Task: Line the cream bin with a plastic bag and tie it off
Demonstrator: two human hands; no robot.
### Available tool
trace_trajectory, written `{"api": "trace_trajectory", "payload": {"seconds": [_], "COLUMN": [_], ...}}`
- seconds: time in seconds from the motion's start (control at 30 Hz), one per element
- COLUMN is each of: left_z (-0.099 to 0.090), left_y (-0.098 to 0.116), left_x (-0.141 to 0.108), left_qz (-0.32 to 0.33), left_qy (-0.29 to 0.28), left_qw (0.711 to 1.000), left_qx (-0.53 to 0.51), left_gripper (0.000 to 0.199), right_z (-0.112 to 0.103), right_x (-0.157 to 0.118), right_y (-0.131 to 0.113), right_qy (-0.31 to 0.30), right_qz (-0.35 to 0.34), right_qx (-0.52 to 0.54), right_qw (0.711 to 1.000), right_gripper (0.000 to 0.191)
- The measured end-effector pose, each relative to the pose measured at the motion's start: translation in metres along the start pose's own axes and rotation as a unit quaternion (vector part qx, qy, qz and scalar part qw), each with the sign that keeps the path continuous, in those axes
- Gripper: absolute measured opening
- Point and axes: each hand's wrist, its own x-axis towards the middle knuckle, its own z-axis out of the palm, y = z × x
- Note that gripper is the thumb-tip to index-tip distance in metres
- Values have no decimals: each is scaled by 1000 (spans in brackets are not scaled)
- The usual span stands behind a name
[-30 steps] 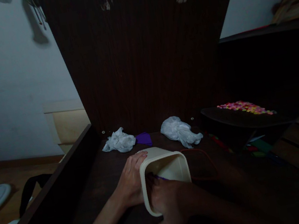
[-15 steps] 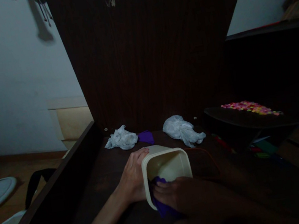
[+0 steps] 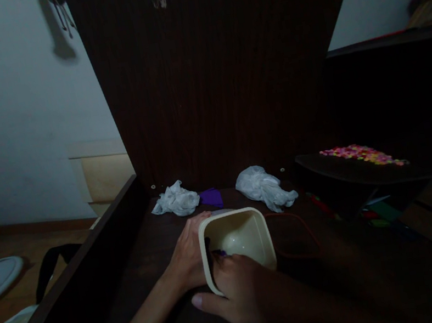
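A cream plastic container is tipped so that its open mouth faces me. My left hand is closed around its left side and holds it. The fingers of my right hand reach inside against the left inner wall, with the thumb outside, below the rim. A purple cloth is in those fingers; just a small bit of it shows, the rest being hidden by the hand and the wall. Just right of the container lies a flat lid-like piece with a reddish-orange rim.
Behind the container lie two crumpled white plastic bags and a folded purple piece. A dark raised side board runs along the left. To the right, a dark ledge bears many small colourful pieces.
My right hand has moved left and deeper into the container, taking the purple cloth inside; earlier the cloth hung over the rim. The container has shifted slightly left.
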Motion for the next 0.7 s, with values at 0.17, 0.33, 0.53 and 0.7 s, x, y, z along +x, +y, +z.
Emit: {"api": "trace_trajectory", "payload": {"seconds": [0.17, 0.33, 0.53, 0.7], "left_z": [-2, -3, -9, -17], "left_y": [-2, -3, -6, -15], "left_x": [0, -2, -3, -3], "left_qz": [-3, -7, -27, -23], "left_qy": [-12, -26, -52, -50], "left_qw": [1000, 999, 997, 997], "left_qx": [0, -22, -42, -53], "left_gripper": [76, 82, 103, 125], "right_z": [1, 23, 31, 19], "right_x": [-9, -3, -9, -15], "right_y": [-4, 8, 28, 40], "right_qy": [24, 60, 115, 120], "right_qz": [40, -29, -183, -225], "right_qx": [-56, -153, -272, -368], "right_qw": [997, 986, 938, 894], "right_gripper": [40, 26, 39, 31]}}
